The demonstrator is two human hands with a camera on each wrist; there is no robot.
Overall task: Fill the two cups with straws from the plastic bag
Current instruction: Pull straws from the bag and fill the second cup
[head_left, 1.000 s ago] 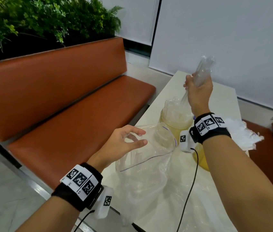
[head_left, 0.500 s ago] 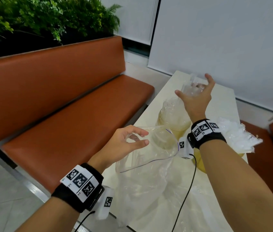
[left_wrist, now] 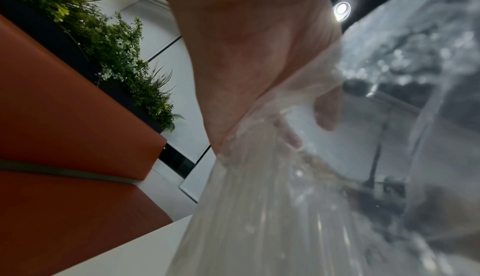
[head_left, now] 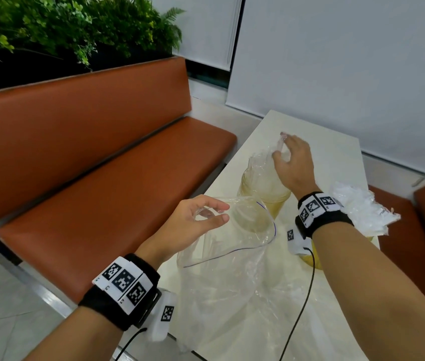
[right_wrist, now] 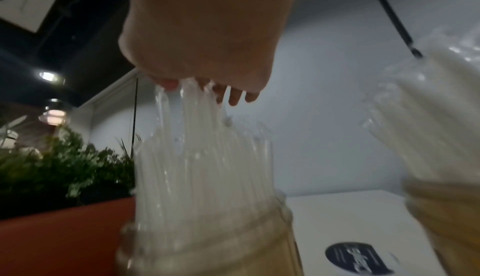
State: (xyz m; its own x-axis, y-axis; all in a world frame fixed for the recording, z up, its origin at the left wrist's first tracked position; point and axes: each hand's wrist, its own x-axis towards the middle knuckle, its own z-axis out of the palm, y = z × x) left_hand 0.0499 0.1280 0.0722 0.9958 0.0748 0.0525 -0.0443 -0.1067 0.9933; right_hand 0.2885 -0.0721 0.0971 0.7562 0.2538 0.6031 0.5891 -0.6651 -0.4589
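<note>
1. The right hand [head_left: 293,165] has come down onto the far cup [head_left: 263,187]. A second ago it was raised above that cup with a clenched bundle of straws; half a second ago its fingers were spreading.
2. That bundle is now seen standing among the straws [right_wrist: 205,157] already packed upright in the far cup. In the right wrist view the fingers [right_wrist: 235,96] are loosely spread over the straw tops, touching them; whether a few tips are pinched cannot be told.
3. The left hand [head_left: 193,222] is unchanged from both earlier views. Its fingers and thumb are curled on the rim of the plastic bag [head_left: 232,269], by which the mouth is held open and raised above the bench [head_left: 336,152].
4. The bag lies near, slumped on the bench, and looks nearly emptied; any remaining straws cannot be made out through the clear film.
5. The second cup [head_left: 310,259] stands right of the bag, largely hidden behind the right wrist, with a fan of straws [head_left: 362,209] spilling from it.
6. It is judged that one more load has just been delivered and is being settled. Both cups look well filled, so the task appears close to done.
</note>
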